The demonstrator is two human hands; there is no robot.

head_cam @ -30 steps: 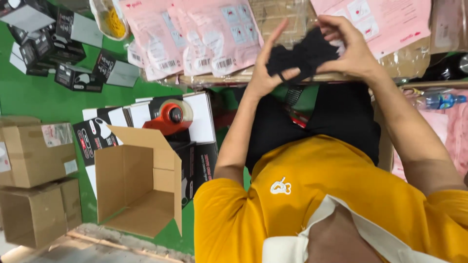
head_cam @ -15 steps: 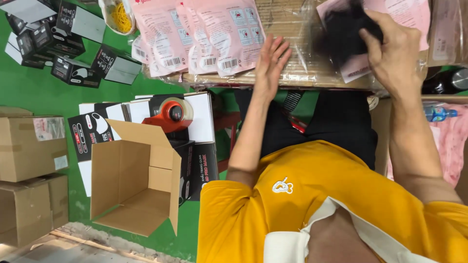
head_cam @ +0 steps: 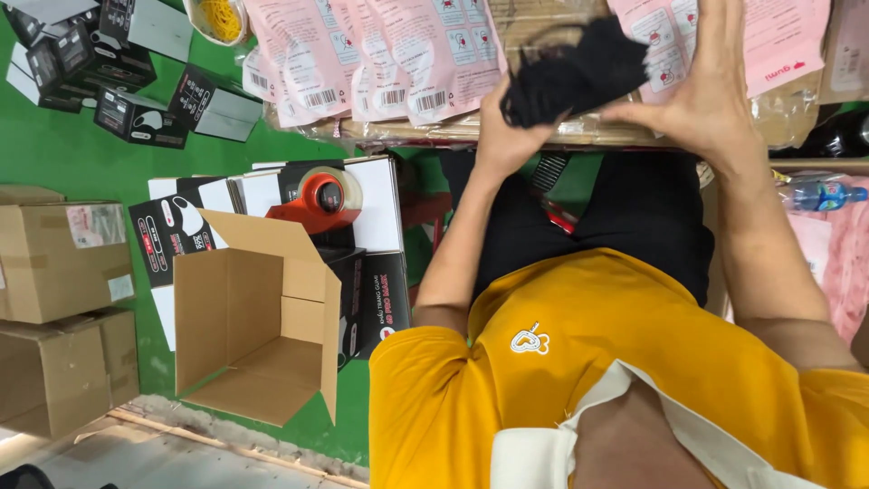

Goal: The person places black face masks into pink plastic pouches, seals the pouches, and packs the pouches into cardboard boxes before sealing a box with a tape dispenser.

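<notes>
A person in a yellow shirt (head_cam: 579,362) and dark trousers sat over a green floor (head_cam: 81,163), both bare arms stretched up toward a cardboard-topped bench (head_cam: 543,32) at twelve o'clock. The left hand (head_cam: 507,136) had its fingers closed round the lower end of a bundle of black fabric (head_cam: 575,72), while the right hand (head_cam: 715,95) gripped the bundle's other side, thumb pressed in and the remaining fingers stretched upward along it; the bundle was held just above the bench edge, between the two hands. At nine o'clock from the person's lap an open, empty cardboard box (head_cam: 258,321) stood on the floor, with two sealed cartons (head_cam: 59,263) farther left. Just beyond the open box, an orange tape dispenser (head_cam: 317,199) rested on a stack of flat black-and-white boxes (head_cam: 371,208). Pink printed pouches (head_cam: 362,54) lay overlapping on the bench at eleven o'clock, small black boxes (head_cam: 136,113) were scattered on the floor at ten o'clock, and a plastic bottle (head_cam: 819,195) lay at three o'clock.
</notes>
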